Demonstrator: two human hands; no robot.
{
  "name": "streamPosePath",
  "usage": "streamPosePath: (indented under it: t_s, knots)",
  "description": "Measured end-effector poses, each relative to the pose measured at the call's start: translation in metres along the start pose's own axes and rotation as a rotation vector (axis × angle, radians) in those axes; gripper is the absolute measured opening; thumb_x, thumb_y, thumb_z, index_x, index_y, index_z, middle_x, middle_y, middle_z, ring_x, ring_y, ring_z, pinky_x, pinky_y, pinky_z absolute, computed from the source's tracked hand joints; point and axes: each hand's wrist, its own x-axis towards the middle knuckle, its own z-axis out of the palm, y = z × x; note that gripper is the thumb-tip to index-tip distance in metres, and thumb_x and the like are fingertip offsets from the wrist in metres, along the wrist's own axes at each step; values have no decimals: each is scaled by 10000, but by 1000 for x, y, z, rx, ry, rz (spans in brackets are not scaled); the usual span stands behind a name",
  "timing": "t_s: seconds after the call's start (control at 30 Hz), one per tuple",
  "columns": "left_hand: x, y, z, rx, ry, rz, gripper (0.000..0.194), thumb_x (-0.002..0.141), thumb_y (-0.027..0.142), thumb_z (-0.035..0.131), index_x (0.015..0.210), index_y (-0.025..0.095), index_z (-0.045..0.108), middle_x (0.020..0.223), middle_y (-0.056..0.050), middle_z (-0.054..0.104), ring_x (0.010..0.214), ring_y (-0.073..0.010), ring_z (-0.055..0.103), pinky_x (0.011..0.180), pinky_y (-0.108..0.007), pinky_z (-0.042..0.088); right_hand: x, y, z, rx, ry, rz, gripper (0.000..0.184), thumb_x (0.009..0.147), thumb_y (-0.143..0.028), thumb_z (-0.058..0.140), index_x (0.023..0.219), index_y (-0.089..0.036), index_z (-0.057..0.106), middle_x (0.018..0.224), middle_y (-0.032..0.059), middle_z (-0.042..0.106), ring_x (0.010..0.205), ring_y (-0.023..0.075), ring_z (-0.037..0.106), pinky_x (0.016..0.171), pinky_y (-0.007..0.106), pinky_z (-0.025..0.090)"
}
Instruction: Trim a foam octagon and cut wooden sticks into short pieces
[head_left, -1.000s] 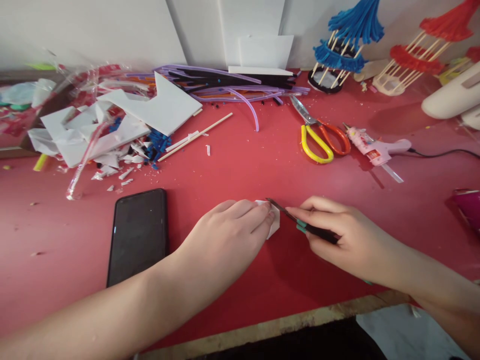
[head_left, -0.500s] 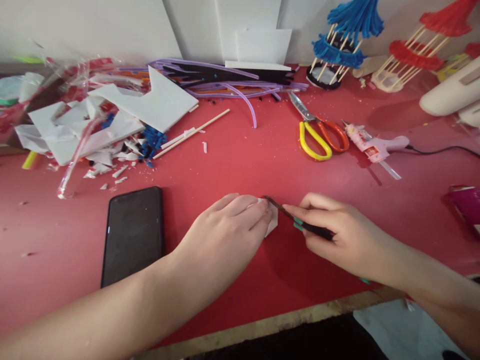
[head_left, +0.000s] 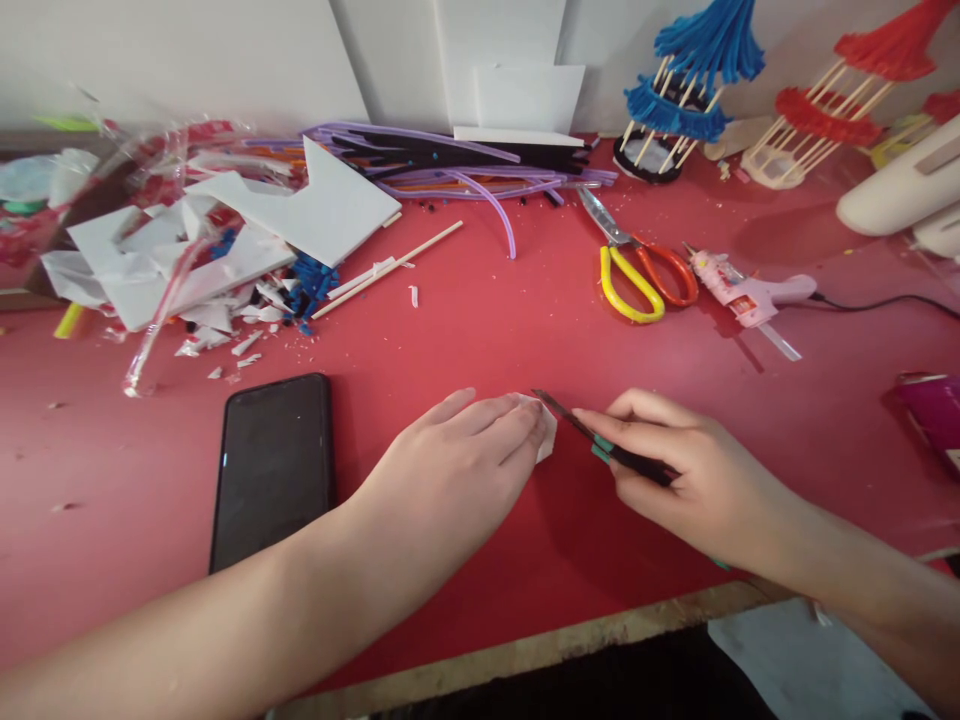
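1. The left hand, fingers drawn together, holds a small white piece down at the red table; its thumb is hidden, and the fingers cover so much of the piece that its full outline cannot be told
2. The right hand grips a dark-handled knife, blade toward the piece's far edge; whether the tip touches is hard to make out, and the palm hides the handle's end
3. The left forearm covers the near end of the phone
4. A purple object is cut off at the right edge
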Motion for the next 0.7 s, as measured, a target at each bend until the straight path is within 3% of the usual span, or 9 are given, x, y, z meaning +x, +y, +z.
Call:
streamPosePath:
  t_s: [0.2, 0.7]
  knots:
    - [0, 1, -2, -9, -50, -14, 370, 931, 74, 444, 1268, 151, 574, 1321, -90, 619, 1181, -259, 609, 946, -449, 529, -3, -1, 2, -15, 8, -7, 542, 819, -69, 476, 1326, -242, 558, 998, 40, 586, 799, 121, 624, 732, 259, 530]
    - [4, 1, -3, 16, -25, -14, 324, 909, 98, 510, 1214, 151, 607, 1217, -91, 676, 1079, -244, 657, 880, -397, 561, -1, -6, 1, -17, -30, 17, 492, 831, -81, 465, 1293, -205, 580, 968, 34, 559, 748, 105, 605, 676, 237, 511]
